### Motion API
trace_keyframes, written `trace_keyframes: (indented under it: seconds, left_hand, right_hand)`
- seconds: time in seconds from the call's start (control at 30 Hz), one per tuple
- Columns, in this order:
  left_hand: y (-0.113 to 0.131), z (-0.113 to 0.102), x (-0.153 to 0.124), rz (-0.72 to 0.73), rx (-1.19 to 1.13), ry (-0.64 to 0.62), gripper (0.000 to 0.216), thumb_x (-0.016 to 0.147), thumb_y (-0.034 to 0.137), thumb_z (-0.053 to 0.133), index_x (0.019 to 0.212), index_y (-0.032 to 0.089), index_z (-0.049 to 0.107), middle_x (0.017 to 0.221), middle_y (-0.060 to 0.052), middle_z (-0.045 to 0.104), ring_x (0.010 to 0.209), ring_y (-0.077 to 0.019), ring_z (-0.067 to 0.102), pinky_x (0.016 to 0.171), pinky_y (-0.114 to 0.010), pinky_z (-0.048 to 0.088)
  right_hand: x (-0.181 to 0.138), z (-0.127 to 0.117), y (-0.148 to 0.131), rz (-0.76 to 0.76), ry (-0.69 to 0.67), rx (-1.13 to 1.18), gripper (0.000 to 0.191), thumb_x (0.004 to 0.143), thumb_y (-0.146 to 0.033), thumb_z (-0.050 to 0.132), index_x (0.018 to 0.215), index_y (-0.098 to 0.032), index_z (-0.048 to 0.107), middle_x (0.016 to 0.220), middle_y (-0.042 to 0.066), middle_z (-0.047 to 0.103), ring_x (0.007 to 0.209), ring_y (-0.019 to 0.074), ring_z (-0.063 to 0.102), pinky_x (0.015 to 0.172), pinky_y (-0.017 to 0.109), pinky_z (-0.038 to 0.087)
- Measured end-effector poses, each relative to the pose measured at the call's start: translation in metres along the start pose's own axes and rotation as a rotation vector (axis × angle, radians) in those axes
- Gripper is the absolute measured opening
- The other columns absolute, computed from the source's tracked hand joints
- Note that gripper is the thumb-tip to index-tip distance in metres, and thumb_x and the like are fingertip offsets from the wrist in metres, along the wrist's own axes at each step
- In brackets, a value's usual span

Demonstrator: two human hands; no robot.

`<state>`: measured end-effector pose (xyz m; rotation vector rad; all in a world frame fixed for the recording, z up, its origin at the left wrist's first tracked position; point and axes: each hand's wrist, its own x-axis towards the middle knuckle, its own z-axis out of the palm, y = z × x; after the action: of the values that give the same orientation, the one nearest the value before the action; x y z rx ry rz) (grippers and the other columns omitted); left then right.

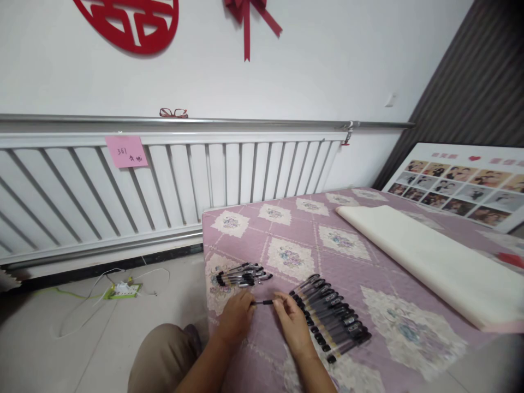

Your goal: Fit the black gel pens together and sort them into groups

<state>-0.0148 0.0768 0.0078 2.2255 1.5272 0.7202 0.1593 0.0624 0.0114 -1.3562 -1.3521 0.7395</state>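
Both my hands rest on a pink patterned bedspread (352, 273) and hold one black pen (264, 302) between them. My left hand (237, 319) pinches the pen's left end. My right hand (292, 322) pinches its right end. Just beyond my left hand lies a small bundle of black pens (241, 274). To the right of my right hand a long row of several black pens (331, 319) lies side by side.
A cream roll of cloth or paper (429, 262) lies across the bed at the right. A photo board (458, 183) leans at the far right. A white radiator (164, 185) lines the wall, with a pink note (126, 151). A power strip (121, 290) lies on the floor.
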Motion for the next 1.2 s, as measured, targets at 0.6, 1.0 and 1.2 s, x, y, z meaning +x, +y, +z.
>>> trace_keyframes:
  seconds: [0.6, 1.0, 1.2]
  left_hand:
    - [0.005, -0.004, -0.002, 0.067, 0.061, 0.028, 0.018, 0.084, 0.015, 0.05, 0.098, 0.021, 0.06, 0.099, -0.004, 0.062, 0.094, -0.02, 0.056, 0.085, -0.033, 0.044]
    - [-0.013, 0.003, 0.003, -0.012, -0.309, 0.329, 0.022, 0.089, 0.019, 0.04, 0.1, 0.019, 0.059, 0.096, -0.006, 0.063, 0.092, -0.0185, 0.057, 0.086, -0.034, 0.045]
    - [-0.018, 0.006, 0.006, -0.049, -0.398, 0.364, 0.022, 0.088, 0.021, 0.041, 0.099, 0.02, 0.06, 0.097, -0.006, 0.064, 0.092, -0.0185, 0.058, 0.086, -0.034, 0.045]
  right_hand:
    - [-0.001, -0.002, -0.004, -0.021, -0.094, -0.062, 0.032, 0.082, -0.048, 0.052, 0.073, -0.019, 0.062, 0.071, 0.003, 0.064, 0.072, 0.0202, 0.059, 0.069, 0.028, 0.047]
    - [0.011, 0.009, 0.005, -0.003, -0.024, -0.187, 0.025, 0.078, -0.039, 0.052, 0.083, -0.019, 0.068, 0.084, 0.006, 0.071, 0.081, 0.0227, 0.065, 0.078, 0.033, 0.05]
    - [0.035, 0.026, -0.001, -0.132, -0.058, -0.422, 0.023, 0.079, -0.03, 0.045, 0.083, -0.021, 0.066, 0.085, 0.005, 0.069, 0.083, 0.0204, 0.064, 0.08, 0.031, 0.049]
